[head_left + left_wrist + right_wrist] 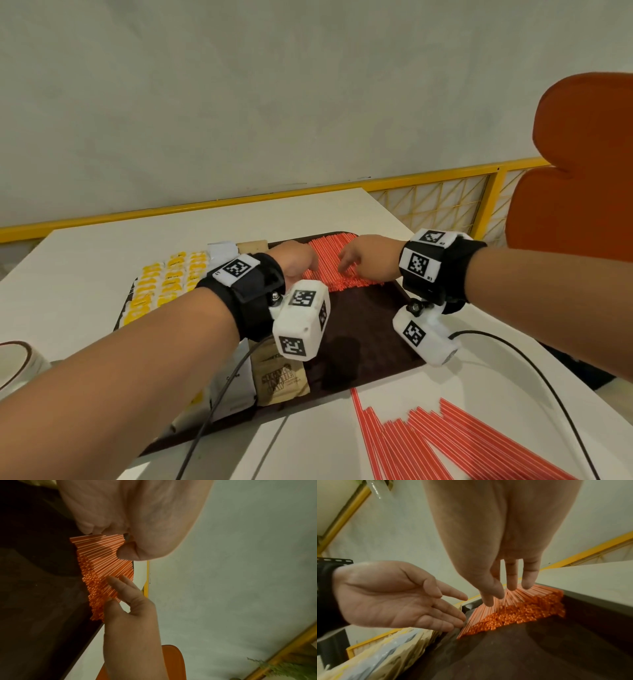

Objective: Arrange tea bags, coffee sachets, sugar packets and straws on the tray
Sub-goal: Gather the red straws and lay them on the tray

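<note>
The stack of straws (329, 265) lay in the far right part of the brown tray (373, 329), its long axis running away from the person toward the tray's far edge, cut ends facing back toward the wrists. Both hands sat right at it: the right hand (366, 257) rested straight, spread fingers (511, 582) on top of the stack, gripping nothing, while the left hand (294, 262) stood against the stack's left flank, palm turned inward and fingers relaxed and extended, holding nothing either. The coming move seemed to turn on that flank: the left hand was placed to square the pile sideways while the right pressed it flat from above. The straws in the stack were far too many and too tightly packed to count. A second lot, the loose straws (445, 442), lay on the counter (513, 387) near the person, off the tray and well apart from both hands, nearer the right arm; these also could not be counted exactly. To the left on the tray were yellow sachets (168, 286) in about three rows, and one brown packet (282, 377) was clearly visible beside white packets (233, 387), partly hidden under the left forearm.
</note>
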`<action>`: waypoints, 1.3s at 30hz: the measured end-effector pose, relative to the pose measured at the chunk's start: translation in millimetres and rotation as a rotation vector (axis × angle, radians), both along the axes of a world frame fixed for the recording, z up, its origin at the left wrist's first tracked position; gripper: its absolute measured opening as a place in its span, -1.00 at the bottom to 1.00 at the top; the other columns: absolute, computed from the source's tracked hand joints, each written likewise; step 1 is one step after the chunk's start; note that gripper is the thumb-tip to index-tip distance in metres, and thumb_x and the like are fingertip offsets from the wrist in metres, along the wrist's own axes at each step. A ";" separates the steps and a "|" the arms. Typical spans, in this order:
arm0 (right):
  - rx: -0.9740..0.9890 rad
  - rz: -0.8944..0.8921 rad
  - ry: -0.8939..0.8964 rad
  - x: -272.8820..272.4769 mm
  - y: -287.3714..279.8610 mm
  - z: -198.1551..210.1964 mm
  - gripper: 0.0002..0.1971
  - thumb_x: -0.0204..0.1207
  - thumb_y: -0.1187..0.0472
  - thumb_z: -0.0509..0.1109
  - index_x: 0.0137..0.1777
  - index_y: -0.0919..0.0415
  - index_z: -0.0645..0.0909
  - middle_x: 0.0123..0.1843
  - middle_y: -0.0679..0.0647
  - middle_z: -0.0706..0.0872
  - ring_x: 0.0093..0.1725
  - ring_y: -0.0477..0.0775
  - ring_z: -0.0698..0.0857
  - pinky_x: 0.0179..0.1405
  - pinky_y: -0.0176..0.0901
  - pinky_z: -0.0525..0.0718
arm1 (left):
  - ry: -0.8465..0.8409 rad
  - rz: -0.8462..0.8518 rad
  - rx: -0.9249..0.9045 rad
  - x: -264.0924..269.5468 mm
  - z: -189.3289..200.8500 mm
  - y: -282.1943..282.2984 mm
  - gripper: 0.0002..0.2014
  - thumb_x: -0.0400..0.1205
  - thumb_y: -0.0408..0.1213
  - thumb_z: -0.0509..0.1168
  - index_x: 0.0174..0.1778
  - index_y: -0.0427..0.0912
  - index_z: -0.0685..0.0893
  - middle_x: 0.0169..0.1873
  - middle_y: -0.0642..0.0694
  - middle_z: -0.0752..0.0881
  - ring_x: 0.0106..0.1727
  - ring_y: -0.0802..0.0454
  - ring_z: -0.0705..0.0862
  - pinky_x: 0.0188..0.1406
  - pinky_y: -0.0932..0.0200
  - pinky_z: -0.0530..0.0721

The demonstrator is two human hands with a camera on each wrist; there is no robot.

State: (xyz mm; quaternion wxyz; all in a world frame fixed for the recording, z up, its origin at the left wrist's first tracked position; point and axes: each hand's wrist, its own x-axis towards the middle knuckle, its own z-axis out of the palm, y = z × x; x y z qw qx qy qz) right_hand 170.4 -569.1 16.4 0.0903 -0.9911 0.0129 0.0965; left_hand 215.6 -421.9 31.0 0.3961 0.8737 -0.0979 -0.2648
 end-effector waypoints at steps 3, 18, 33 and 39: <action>-0.072 0.005 0.043 5.3 -1.4 -4.8 -0.60 0.62 0.43 0.21 0.36 0.13 0.65 0.52 0.04 0.52 0.51 0.09 0.45 0.53 -0.09 0.34 | -0.011 0.009 0.009 -0.7 -3.4 -2.1 -0.55 0.71 -0.47 0.11 0.55 -0.44 0.30 0.49 -0.38 0.42 0.48 -0.24 0.46 0.47 -0.03 0.45; 0.247 0.013 0.057 -8.1 7.0 -9.2 -0.66 0.52 0.54 0.24 0.15 0.29 0.76 0.09 0.15 0.80 0.04 -0.04 0.75 -0.10 -0.58 0.57 | 0.155 0.084 -0.098 2.7 -11.1 -3.3 -0.50 0.67 -0.53 0.10 0.57 -0.42 0.24 0.52 -0.36 0.38 0.51 -0.25 0.41 0.50 -0.09 0.41; 0.112 -0.209 0.257 -12.8 -18.0 6.0 -0.74 0.56 0.55 0.22 0.11 0.45 0.71 0.00 0.20 0.78 -0.03 0.07 0.78 -0.30 -0.48 0.64 | 0.157 0.027 -0.202 -0.5 -11.0 2.5 -0.60 0.70 -0.56 0.04 0.49 -0.54 0.34 0.46 -0.44 0.45 0.47 -0.30 0.48 0.32 0.03 0.54; 0.020 -0.167 0.194 -11.7 -14.6 4.8 -0.72 0.55 0.50 0.29 0.21 0.41 0.69 0.20 0.23 0.75 0.19 0.15 0.71 0.13 -0.37 0.50 | 0.138 0.036 -0.233 -4.2 -11.6 2.0 -0.61 0.70 -0.57 0.03 0.46 -0.54 0.37 0.44 -0.44 0.47 0.45 -0.30 0.50 0.28 0.02 0.56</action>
